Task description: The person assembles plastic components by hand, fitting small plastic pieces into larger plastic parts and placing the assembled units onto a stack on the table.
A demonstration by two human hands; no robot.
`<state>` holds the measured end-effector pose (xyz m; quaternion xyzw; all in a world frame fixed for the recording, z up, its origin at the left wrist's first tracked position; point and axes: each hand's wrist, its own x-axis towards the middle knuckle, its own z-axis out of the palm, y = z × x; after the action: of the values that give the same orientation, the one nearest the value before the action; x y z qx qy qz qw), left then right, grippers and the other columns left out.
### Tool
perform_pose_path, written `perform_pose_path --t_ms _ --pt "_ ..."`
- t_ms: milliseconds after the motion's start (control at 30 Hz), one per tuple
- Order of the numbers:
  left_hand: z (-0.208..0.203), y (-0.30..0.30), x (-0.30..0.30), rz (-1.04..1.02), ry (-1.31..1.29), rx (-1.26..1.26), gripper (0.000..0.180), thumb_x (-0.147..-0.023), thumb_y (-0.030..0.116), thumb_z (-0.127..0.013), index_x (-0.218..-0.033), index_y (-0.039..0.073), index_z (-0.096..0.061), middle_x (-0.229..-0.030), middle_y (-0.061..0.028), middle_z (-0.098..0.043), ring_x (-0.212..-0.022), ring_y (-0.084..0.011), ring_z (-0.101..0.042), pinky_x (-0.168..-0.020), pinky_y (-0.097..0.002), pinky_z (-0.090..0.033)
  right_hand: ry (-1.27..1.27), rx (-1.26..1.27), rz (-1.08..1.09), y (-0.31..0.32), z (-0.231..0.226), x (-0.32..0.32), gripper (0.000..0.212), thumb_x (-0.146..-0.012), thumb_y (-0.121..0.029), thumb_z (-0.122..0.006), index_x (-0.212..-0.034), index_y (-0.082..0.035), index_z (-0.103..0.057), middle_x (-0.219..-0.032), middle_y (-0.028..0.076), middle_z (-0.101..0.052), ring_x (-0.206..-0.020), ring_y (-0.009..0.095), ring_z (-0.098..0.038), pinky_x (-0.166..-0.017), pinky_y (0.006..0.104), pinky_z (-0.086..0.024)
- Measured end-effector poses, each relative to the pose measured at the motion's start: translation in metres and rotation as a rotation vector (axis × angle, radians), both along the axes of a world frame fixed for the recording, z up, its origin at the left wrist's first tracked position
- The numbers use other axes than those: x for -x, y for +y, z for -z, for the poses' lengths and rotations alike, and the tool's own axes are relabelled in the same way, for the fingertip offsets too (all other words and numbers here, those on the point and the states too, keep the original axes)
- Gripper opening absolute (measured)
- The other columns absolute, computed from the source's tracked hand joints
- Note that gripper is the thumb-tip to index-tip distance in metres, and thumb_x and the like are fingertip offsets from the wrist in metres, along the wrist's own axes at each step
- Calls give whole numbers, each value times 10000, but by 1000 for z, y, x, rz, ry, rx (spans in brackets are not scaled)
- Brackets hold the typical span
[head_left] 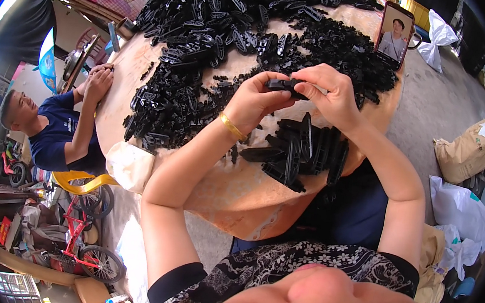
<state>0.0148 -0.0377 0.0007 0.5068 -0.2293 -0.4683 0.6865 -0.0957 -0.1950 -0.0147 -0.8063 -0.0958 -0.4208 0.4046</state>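
While the co-worker's hands [97, 82] sit together at the table [233, 186]'s left edge (can't tell if they hold anything), both of the wearer's are occupied. Cream bag [128, 166] next, at the edge; support not visible. Black parts heap [191, 22] spreads over the far side, likely kept there to stay reachable. Left hand [260, 97]: thumb and fingers gripping the left end of the black piece [282, 86], held up above the table, probably steadying it. Long black parts [299, 148] grouped below, near side, presumably so they don't mix with the heap. Right hand [330, 93]: thumb and fingertips pinching the piece's right end, likely for fine control; detail too small to read. Phone [393, 37] upright at far right, screen facing the wearer, presumably for hands-free viewing. Paper sack [467, 151] on the floor beyond.
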Motion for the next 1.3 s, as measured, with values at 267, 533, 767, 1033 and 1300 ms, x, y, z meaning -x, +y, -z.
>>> perform_pose_path --t_ms 267,533,767,1033,1300 --pt "-2 4 3 -13 -56 -10 302 -835 -13 -612 -1120 -2 -512 -1008 -93 -594 -891 -187 -635 -836 -289 -541 -39 154 87 2 1 1 176 -759 -147 -703 -886 -29 -678 -830 87 -669 -769 239 -622 -687 314 -503" --pt "-7 4 4 -67 -56 -12 295 -857 25 -603 -1133 -11 -506 -1016 -87 -595 -896 -164 -627 -822 -259 -536 -34 249 113 7 -5 2 225 -747 -125 -705 -940 -22 -655 -862 100 -658 -755 248 -613 -710 321 -501" --pt "-12 6 14 -126 -714 -24 278 -790 27 -629 -1055 -20 -560 -887 -50 -641 -726 -77 -629 -625 -188 -497 414 -183 -189 0 -6 5 314 -802 -129 -691 -1070 22 -626 -891 93 -673 -774 83 -599 -695 234 -491" --pt "-24 10 12 96 -552 54 322 -807 -36 -598 -1115 -15 -506 -1069 -87 -617 -931 -131 -600 -843 -269 -505 338 -429 -271 -14 1 -5 333 -908 -307 -546 -1040 -18 -646 -929 134 -663 -872 139 -606 -775 272 -478" --pt "-32 11 19 501 -959 127 373 -808 205 -702 -1109 7 -606 -1074 -74 -641 -1036 -142 -568 -888 -301 -460 410 764 322 -17 25 -10 403 -871 -357 -522 -1191 -116 -562 -1284 141 -482 -1224 297 -414 -1031 576 -234"
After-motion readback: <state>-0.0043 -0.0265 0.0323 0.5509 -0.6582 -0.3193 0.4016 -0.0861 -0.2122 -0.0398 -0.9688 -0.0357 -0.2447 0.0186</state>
